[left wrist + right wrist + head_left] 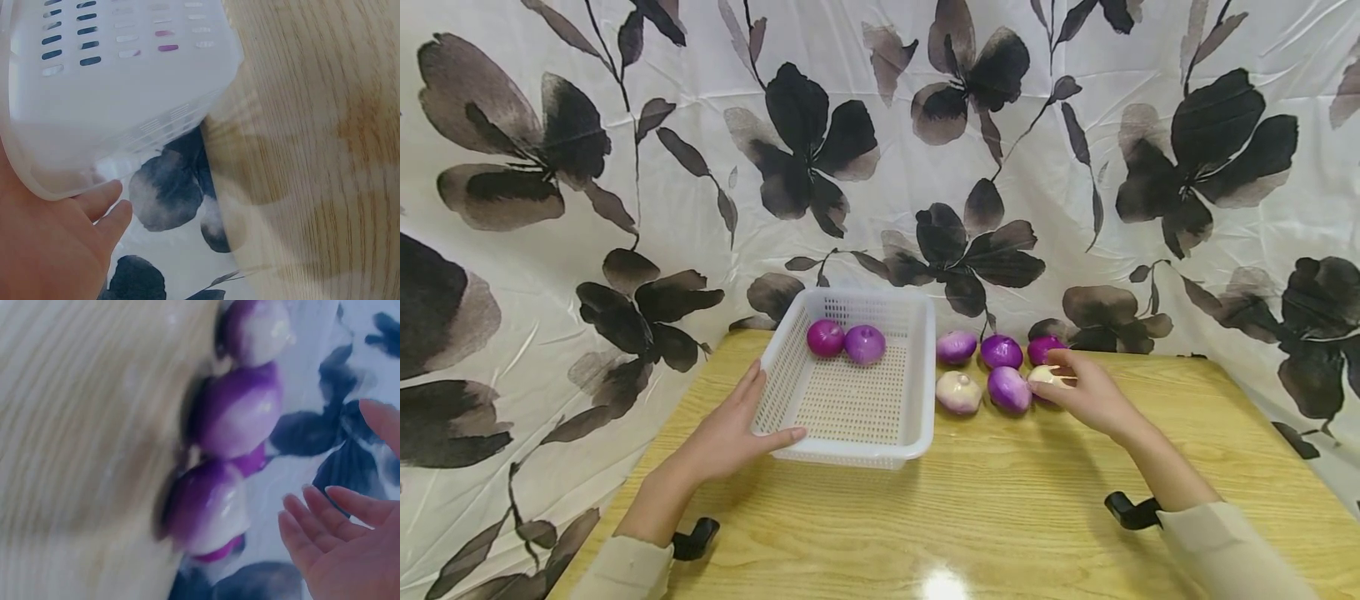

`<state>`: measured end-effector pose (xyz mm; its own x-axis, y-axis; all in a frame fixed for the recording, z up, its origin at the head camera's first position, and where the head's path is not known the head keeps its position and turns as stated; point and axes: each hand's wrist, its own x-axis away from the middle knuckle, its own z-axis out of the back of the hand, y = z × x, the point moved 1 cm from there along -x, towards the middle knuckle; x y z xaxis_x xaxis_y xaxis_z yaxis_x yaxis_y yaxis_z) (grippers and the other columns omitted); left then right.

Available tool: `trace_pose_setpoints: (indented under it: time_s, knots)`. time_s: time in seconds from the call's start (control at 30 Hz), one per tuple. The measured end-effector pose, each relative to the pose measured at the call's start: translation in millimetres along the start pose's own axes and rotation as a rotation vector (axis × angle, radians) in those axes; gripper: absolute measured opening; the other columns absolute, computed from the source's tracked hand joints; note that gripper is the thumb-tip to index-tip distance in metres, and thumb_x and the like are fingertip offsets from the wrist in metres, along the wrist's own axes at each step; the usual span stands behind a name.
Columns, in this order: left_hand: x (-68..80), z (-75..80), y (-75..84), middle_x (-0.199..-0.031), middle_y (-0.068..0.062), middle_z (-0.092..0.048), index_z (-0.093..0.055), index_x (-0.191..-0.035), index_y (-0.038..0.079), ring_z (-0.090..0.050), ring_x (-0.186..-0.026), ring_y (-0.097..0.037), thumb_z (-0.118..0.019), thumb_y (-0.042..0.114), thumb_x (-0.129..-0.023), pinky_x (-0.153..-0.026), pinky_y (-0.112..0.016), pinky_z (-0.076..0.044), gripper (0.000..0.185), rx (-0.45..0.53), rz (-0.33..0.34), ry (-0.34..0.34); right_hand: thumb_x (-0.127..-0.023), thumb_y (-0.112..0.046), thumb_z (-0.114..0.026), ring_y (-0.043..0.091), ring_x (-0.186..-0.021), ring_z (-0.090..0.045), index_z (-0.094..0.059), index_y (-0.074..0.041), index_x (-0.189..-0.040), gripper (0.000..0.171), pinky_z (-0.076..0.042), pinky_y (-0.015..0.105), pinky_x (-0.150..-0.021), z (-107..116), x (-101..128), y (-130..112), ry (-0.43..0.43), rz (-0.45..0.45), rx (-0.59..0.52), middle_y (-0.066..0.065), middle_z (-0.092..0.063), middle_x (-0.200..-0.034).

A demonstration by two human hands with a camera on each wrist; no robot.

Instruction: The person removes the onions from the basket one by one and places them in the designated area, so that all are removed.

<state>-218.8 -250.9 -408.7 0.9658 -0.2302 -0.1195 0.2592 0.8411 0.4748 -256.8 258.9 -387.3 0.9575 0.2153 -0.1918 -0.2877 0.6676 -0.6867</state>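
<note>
My left hand (pixel 730 433) holds the white plastic basket (pixel 853 448) at its near left corner, thumb over the front rim and fingers along the left side. Two peeled red onions lie in the basket toward the back: a magenta one (pixel 825 338) and a paler purple one (pixel 865 345). My right hand (pixel 1093 392) is over the right end of the onions on the table, its spread fingers and thumb around a whitish onion (pixel 1047 377). Beside that one lie a purple onion (pixel 1009 390) and a pale onion (pixel 958 393). In the right wrist view the fingers (pixel 319 519) are loosely extended.
Behind the front row sit more onions: a light purple one (pixel 957 347), a deep purple one (pixel 1002 353) and a magenta one (pixel 1043 348). All stand on a wooden table (pixel 880 525). A floral cloth (pixel 880 183) hangs along its back edge.
</note>
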Motion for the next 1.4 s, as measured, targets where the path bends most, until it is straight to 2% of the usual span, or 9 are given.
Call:
trace_pose_setpoints:
  time_s: [0.2, 0.47, 0.63, 0.8, 1.07, 1.27, 1.4]
  knots:
    - [1.4, -1.0, -0.8, -0.171, -0.017, 0.004, -0.004, -0.163, -0.001, -0.019, -0.151, -0.05, -0.065, 0.078, -0.082, -0.115, -0.069, -0.026, 0.128, 0.001, 0.005, -0.006, -0.095, -0.024, -0.073, 0.05, -0.126, -0.055, -0.05, 0.012, -0.139, 0.061, -0.044, 0.062, -0.108, -13.8, -10.0, -20.7, -0.029, 0.094, -0.021, 0.032, -0.056, -0.137]
    - [-0.3, -0.6, -1.4, -0.171, -0.017, 0.003, -0.004, -0.164, 0.001, -0.021, -0.151, -0.05, -0.065, 0.078, -0.082, -0.115, -0.069, -0.027, 0.128, -0.001, -0.002, 0.005, -0.097, -0.021, -0.071, 0.049, -0.127, -0.056, -0.049, 0.007, -0.143, 0.058, -0.045, 0.06, -0.107, -28.8, -23.7, -49.7, -0.08, 0.144, -0.051, 0.028, -0.056, -0.141]
    - [0.7, -0.8, -1.0, -0.171, -0.018, 0.003, -0.005, -0.163, -0.001, -0.02, -0.151, -0.051, -0.066, 0.077, -0.082, -0.116, -0.068, -0.026, 0.128, 0.0, 0.0, 0.003, -0.098, -0.021, -0.07, 0.045, -0.125, -0.06, -0.051, 0.005, -0.143, 0.055, -0.048, 0.058, -0.105, -40.1, -35.7, -66.6, -0.096, 0.2, -0.028, 0.027, -0.057, -0.141]
    - [1.2, -1.8, -2.0, -0.171, -0.017, 0.003, -0.005, -0.163, 0.0, -0.021, -0.151, -0.05, -0.066, 0.078, -0.082, -0.115, -0.068, -0.027, 0.128, 0.001, -0.001, 0.004, -0.098, -0.019, -0.07, 0.046, -0.128, -0.057, -0.05, 0.003, -0.145, 0.056, -0.047, 0.057, -0.107, -49.4, -49.8, -79.4, -0.135, 0.24, -0.047, 0.026, -0.055, -0.143]
    - [0.0, 0.3, -2.6, -0.171, -0.017, 0.003, -0.005, -0.163, -0.001, -0.022, -0.15, -0.051, -0.066, 0.077, -0.082, -0.115, -0.068, -0.027, 0.128, -0.01, -0.015, 0.016, -0.096, -0.015, -0.071, 0.048, -0.127, -0.056, -0.048, 0.009, -0.144, 0.059, -0.046, 0.059, -0.107, -62.8, -76.8, -94.5, -0.18, 0.301, -0.107, 0.03, -0.054, -0.141]
    - [0.8, -1.2, -3.5, -0.171, -0.017, 0.003, -0.007, -0.163, -0.002, -0.021, -0.15, -0.05, -0.066, 0.078, -0.081, -0.116, -0.066, -0.026, 0.128, -0.018, -0.019, 0.017, -0.096, -0.019, -0.071, 0.044, -0.126, -0.058, -0.05, 0.007, -0.142, 0.057, -0.047, 0.055, -0.108, -70.9, -95.9, -109.2, -0.201, 0.349, -0.021, 0.028, -0.059, -0.137]
    - [0.7, -0.8, -3.4, -0.171, -0.016, 0.003, -0.007, -0.163, -0.001, -0.023, -0.15, -0.05, -0.066, 0.078, -0.081, -0.116, -0.066, -0.028, 0.128, -0.013, -0.017, 0.021, -0.097, -0.021, -0.069, 0.044, -0.129, -0.056, -0.047, 0.004, -0.146, 0.059, -0.046, 0.054, -0.109, -69.5, -109.8, -128.4, -0.247, 0.328, -0.014, 0.027, -0.056, -0.142]
